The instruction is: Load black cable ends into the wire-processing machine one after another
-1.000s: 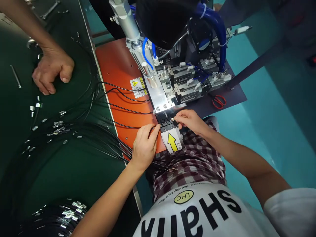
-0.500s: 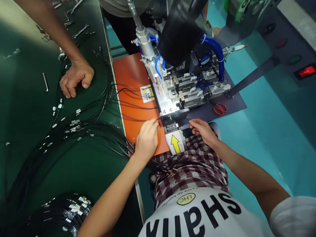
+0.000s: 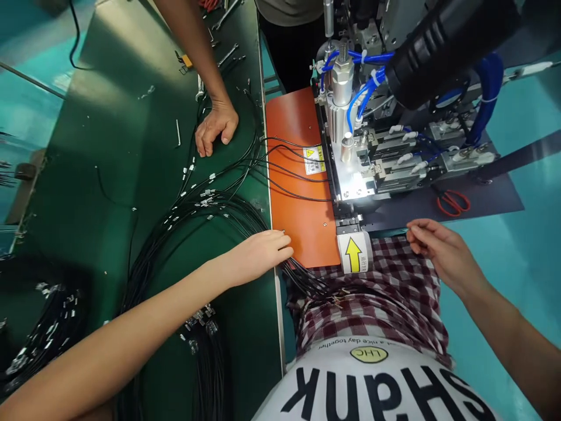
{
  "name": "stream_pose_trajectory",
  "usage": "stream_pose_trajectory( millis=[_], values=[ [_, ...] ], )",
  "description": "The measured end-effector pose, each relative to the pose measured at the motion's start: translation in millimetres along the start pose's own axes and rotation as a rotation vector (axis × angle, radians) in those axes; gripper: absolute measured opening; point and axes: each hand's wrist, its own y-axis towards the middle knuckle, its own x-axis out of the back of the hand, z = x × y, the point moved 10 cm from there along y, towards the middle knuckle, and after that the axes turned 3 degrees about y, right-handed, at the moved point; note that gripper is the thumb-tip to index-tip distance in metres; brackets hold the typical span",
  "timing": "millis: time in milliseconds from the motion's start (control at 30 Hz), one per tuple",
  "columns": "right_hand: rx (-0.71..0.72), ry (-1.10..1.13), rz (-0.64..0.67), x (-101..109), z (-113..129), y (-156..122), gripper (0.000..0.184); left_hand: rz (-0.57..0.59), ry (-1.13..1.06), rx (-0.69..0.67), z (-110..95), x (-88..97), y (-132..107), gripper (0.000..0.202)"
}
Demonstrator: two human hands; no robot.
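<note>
My left hand (image 3: 263,252) is over the near edge of the orange plate (image 3: 293,225), just above a bundle of black cables (image 3: 307,280) that runs off the green table onto my lap. Its fingers are stretched out with the thumb apart, and nothing shows in them. My right hand (image 3: 438,245) hovers over the right side of my lap, thumb and fingers curled together; whatever they may hold is too small to make out. Between the hands stands the machine (image 3: 350,175), its front guide bearing a yellow arrow label (image 3: 354,253). Several black cables lead across the plate into it.
A co-worker's hand (image 3: 217,126) rests on the green table (image 3: 245,374) among cables. Further cable bundles (image 3: 205,333) lie near my left forearm. Red-handled scissors (image 3: 453,203) lie on the dark base at right. A black cylindrical tube (image 3: 421,64) overhangs the machine.
My left hand has drawn back from the machine's front guide to the cable bundle, its fingers straightening. My right hand has moved away from the guide. The view has swung left.
</note>
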Motion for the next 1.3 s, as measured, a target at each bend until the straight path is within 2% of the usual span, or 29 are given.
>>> stream_pose_trajectory(
  millis=[67, 167, 233, 300, 367, 433, 500, 533, 567, 600, 633, 700, 767, 833, 900, 933, 967, 1067, 1100, 1200, 1300],
  values=[
    [0.019, -0.025, 0.024, -9.3, 8.2, -1.5, 0.032, -0.028, -0.119, -0.002, 7.0, 7.2, 0.9, 0.022],
    [0.054, -0.081, 0.045, -15.2, 20.4, -7.9, 0.032, -0.127, -0.319, 0.063, 23.5, 32.3, -3.6, 0.018],
    [0.071, -0.124, 0.061, -17.2, 26.3, -14.2, 0.031, -0.207, -0.334, 0.117, 29.6, 53.6, -7.0, 0.015],
    [0.093, -0.172, 0.085, -21.7, 30.8, -20.1, 0.029, -0.229, -0.225, 0.167, 22.7, 70.0, -3.4, 0.014],
    [0.126, -0.209, 0.116, -30.3, 35.2, -23.9, 0.026, -0.157, -0.086, 0.166, -2.0, 74.1, 10.9, 0.01],
    [0.162, -0.226, 0.156, -42.4, 39.5, -24.7, 0.025, -0.064, -0.03, 0.059, -41.3, 67.7, 31.6, 0.006],
    [0.204, -0.232, 0.199, -55.1, 44.9, -23.5, 0.024, -0.021, -0.115, -0.146, -82.2, 58.4, 49.8, 0.015],
    [0.228, -0.249, 0.217, -60.7, 47.8, -22.9, 0.023, -0.027, -0.2, -0.232, -94.6, 54.8, 56.2, 0.02],
    [0.257, -0.283, 0.23, -65.7, 50.8, -22.8, 0.022, -0.054, -0.303, -0.269, -97.0, 52.4, 61.7, 0.023],
    [0.297, -0.332, 0.239, -70.4, 54.2, -23.7, 0.021, -0.106, -0.415, -0.238, -88.0, 50.8, 66.9, 0.025],
    [0.351, -0.394, 0.243, -75.2, 57.6, -26.2, 0.02, -0.173, -0.528, -0.143, -69.5, 48.3, 71.0, 0.025],
    [0.504, -0.529, 0.273, -89.4, 63.4, -38.2, 0.02, -0.296, -0.709, 0.118, -24.7, 38.0, 71.4, 0.025],
    [0.664, -0.639, 0.371, -112.2, 61.0, -58.6, 0.025, -0.358, -0.822, 0.303, 2.7, 25.6, 66.0, 0.025],
    [0.745, -0.695, 0.577, -140.5, 47.5, -81.8, 0.028, -0.372, -0.9, 0.365, 7.6, 18.9, 64.0, 0.026],
    [0.732, -0.658, 0.75, -158.5, 37.7, -96.1, 0.025, -0.387, -0.942, 0.397, 4.5, 18.8, 64.6, 0.027],
    [0.703, -0.608, 0.753, -159.6, 39.9, -94.5, 0.021, -0.394, -0.948, 0.405, 1.8, 20.8, 65.9, 0.028],
    [0.664, -0.549, 0.689, -154.9, 46.7, -86.3, 0.018, -0.4, -0.946, 0.403, -1.1, 23.9, 68.0, 0.028],
    [0.517, -0.394, 0.334, -119.4, 73.3, -46.8, 0.019, -0.429, -0.906, 0.362, -9.4, 37.1, 75.9, 0.028],
    [0.481, -0.356, 0.265, -110.6, 79.6, -37.2, 0.019, -0.432, -0.89, 0.342, -12.2, 40.5, 78.9, 0.028],
    [0.442, -0.282, 0.225, -104.3, 88.2, -23.0, 0.024, -0.45, -0.855, 0.324, -16.6, 45.2, 85.5, 0.024],
    [0.426, -0.217, 0.227, -105.7, 82.9, -20.4, 0.024, -0.507, -0.813, 0.364, -15.8, 45.8, 86.7, 0.017]
  ],
)
